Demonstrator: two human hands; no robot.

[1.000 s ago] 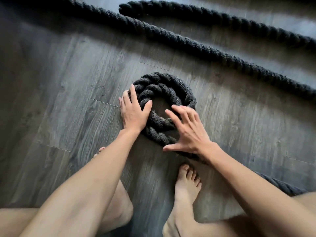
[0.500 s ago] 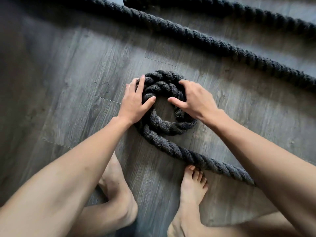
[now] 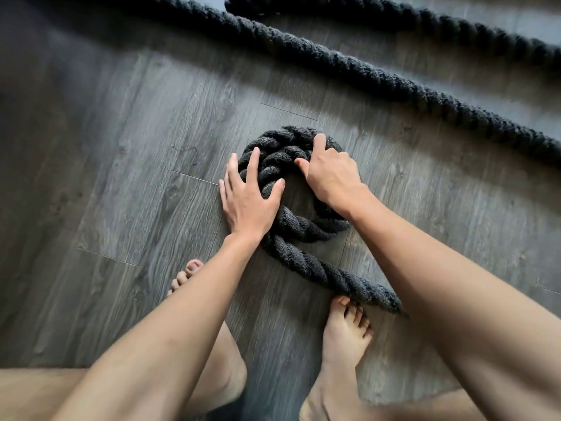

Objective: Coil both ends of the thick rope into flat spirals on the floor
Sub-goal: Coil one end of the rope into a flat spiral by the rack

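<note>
Thick dark-grey twisted rope coiled on grey wood-plank floor.
Left hand presses the coil's left side, fingers straight and spread; right hand curls its fingers over the right turn.

Thick black twisted-strand rope: one end wound into a loose flat spiral, roughly two turns, open centre, lying on the grey wood-plank floor. The tail leaves the spiral's near side, running rightward. Two straight runs lie beyond the spiral, apart from it.
</note>
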